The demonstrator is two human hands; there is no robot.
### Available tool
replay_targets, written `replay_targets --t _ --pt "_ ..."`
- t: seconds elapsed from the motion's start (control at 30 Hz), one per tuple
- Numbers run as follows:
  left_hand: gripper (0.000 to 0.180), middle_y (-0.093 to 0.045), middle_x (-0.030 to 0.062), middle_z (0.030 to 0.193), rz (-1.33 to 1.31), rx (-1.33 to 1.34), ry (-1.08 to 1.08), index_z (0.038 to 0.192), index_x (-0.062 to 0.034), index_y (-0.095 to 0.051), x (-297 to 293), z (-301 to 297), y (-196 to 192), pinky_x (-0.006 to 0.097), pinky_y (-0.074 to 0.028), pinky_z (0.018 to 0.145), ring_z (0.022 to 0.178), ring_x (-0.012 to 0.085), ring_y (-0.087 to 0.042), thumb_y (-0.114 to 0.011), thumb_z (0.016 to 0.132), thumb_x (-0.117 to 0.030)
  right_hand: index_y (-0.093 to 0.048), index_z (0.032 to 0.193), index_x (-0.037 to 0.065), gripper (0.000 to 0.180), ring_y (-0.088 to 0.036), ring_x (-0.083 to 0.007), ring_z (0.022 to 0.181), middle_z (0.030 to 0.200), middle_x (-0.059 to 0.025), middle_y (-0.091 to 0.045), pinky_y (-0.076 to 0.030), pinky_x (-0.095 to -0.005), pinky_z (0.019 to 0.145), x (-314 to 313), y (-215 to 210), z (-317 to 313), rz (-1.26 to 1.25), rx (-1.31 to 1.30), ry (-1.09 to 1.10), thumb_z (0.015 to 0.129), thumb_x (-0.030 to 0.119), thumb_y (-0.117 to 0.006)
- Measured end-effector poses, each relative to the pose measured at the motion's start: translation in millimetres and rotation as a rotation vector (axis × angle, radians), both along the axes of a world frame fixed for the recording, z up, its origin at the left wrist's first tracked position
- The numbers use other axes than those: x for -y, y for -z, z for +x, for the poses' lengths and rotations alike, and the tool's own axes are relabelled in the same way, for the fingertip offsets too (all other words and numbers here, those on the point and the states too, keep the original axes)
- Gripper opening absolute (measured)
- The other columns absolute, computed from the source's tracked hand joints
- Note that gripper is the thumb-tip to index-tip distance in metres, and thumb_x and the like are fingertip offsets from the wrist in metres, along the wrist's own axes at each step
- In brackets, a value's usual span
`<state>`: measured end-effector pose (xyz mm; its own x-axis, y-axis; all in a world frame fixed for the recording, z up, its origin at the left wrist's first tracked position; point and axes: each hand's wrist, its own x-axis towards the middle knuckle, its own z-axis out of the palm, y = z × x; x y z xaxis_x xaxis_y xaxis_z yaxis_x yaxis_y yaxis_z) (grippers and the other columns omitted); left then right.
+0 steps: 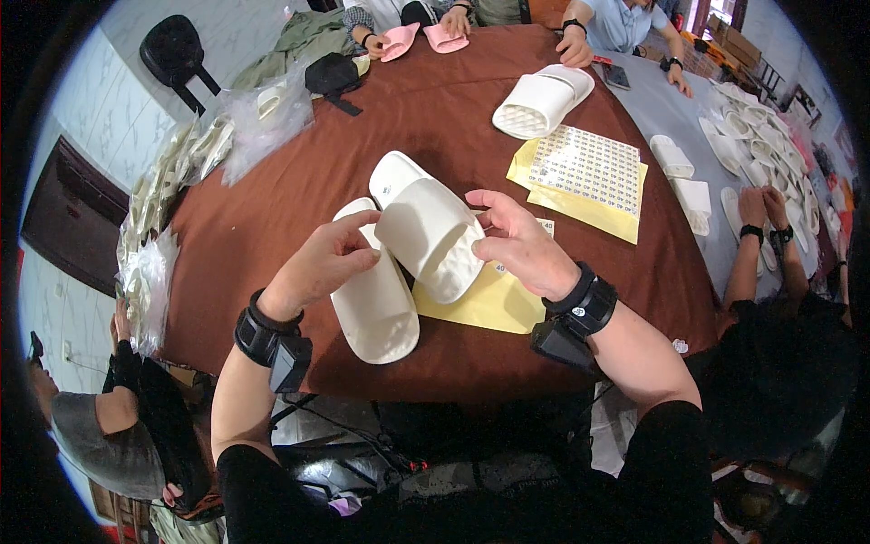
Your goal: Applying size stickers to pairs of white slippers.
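Two white slippers lie against each other on the brown-covered table in front of me. The right-hand slipper (419,227) is tilted and overlaps the left-hand slipper (376,313), with a small mark on its insole. My left hand (322,258) curls over the left-hand slipper, its thumb and forefinger near the place where the two meet. With thumb and fingers, my right hand (518,240) grips the edge of the right-hand slipper; some fingertips are hidden. Beneath the slippers and my right hand lies a yellow backing sheet (507,308) with a few small stickers.
A sticker sheet (589,168) rests on yellow paper at the right. Beyond it sits another white slipper pair (544,102). Co-workers' hands hold pink slippers (399,42) at the far edge. White slippers pile up on the grey table (711,245); bagged ones line the left edge.
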<state>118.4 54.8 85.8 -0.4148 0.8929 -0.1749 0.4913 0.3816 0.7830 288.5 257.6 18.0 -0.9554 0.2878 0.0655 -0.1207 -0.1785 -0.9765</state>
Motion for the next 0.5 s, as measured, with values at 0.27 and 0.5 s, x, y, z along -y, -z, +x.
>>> replay_targets --t 0.27,0.5 --pt "0.033 -0.063 0.0065 0.09 -0.021 0.203 -0.105 0.116 0.003 -0.052 -6.0 5.8 3.5 0.024 -0.048 0.068 0.077 0.0098 -0.059 -0.056 0.084 -0.006 -0.033 0.131 -0.005 0.058 -0.056 -0.018 0.091 0.106 -0.0144 -0.056 -0.05 -0.0295 0.075 -0.1 1.8 -1.7 0.018 -0.041 -0.011 0.078 0.001 -0.056" --pt "0.026 -0.062 0.009 0.098 0.209 0.36 -0.307 0.11 0.0031 -0.053 20.3 0.6 2.3 0.027 -0.05 0.077 0.087 0.0129 -0.061 -0.053 0.084 -0.001 -0.039 0.128 -0.003 0.044 -0.058 -0.0154 0.087 0.101 -0.0096 -0.056 -0.05 -0.0271 0.067 -3.9 -5.7 3.7 -0.012 -0.088 0.056 0.09 0.013 -0.054"
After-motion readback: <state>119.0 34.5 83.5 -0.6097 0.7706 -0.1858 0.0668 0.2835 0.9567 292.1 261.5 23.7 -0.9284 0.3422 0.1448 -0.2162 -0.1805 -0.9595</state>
